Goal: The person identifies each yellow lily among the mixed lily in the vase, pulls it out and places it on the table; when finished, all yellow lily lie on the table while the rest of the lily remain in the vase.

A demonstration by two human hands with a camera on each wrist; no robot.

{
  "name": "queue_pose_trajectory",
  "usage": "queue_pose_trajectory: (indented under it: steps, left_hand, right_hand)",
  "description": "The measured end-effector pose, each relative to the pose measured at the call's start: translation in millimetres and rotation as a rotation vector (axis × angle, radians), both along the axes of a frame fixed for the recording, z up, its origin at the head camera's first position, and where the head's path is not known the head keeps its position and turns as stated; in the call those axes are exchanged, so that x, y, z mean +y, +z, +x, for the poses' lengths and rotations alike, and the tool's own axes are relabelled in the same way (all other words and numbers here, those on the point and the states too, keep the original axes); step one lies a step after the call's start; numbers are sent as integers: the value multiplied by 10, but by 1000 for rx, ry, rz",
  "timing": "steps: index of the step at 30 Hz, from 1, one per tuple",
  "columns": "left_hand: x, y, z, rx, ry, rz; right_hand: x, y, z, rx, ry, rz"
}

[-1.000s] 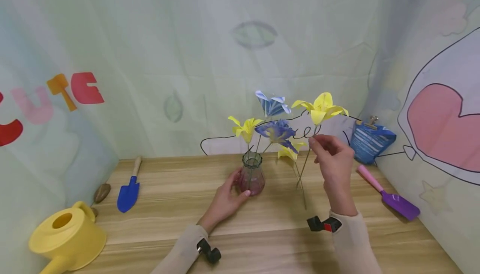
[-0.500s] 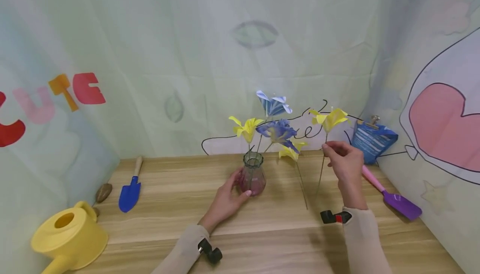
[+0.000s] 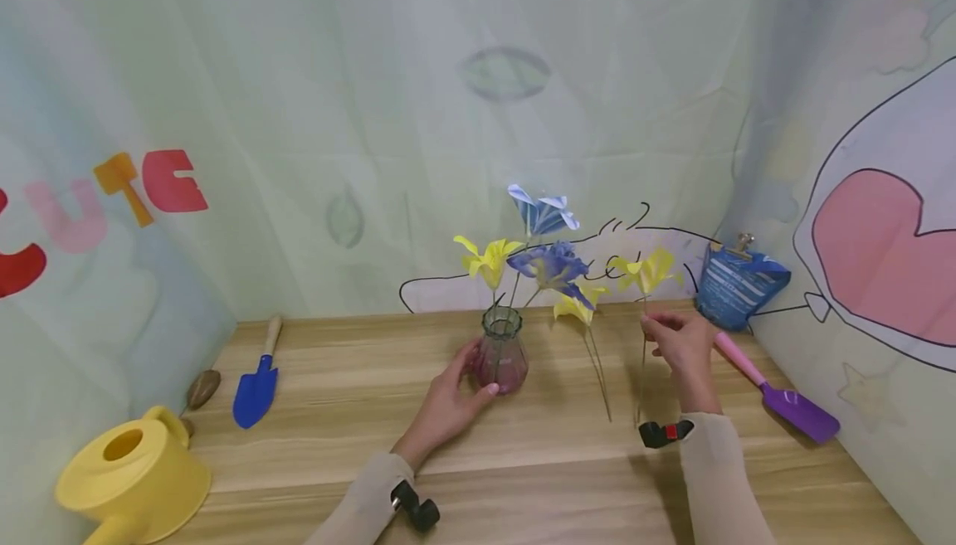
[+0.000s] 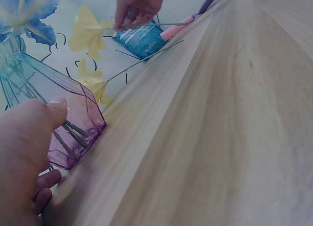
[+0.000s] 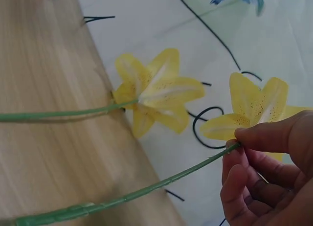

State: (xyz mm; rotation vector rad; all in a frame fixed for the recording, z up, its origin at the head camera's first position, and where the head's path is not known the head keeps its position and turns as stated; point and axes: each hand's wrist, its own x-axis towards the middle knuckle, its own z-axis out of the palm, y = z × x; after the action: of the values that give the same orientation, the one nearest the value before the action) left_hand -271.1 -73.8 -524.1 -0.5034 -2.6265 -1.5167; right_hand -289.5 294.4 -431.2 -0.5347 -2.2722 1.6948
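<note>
My left hand grips the lower body of a glass vase, greenish at the neck and pink-purple at the base. In the vase stand a yellow lily, a light blue flower and a darker blue-purple flower. Just below its bloom, my right hand pinches the green stem of another yellow lily, whose stem hangs down toward the table. Between the hands, one more yellow lily lies on the table, its bloom toward the back wall.
A blue trowel, a brown stone and a yellow watering can are at the left. To the right, a blue clipped bag stands by the wall near a purple scoop with a pink handle. Printed cloth hangs behind.
My right hand has moved to the right and then lower with the yellow lily, away from the one lying on the table. The left hand keeps its hold on the vase.
</note>
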Motion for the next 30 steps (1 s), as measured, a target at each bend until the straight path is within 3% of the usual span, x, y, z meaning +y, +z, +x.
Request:
queue_pose_trajectory:
  steps: [12,16,30]
  left_hand:
    - [2,-14,-7,20,-5,14]
    - [3,-9,-1,19,-1,16]
    - [-5,-21,-7,13,2,3]
  right_hand:
    - [106,-285,-96,-102,54,-40]
    - [92,-331,-94,-104,104,-54]
    - [-62,-553,-156,-86,114,-170]
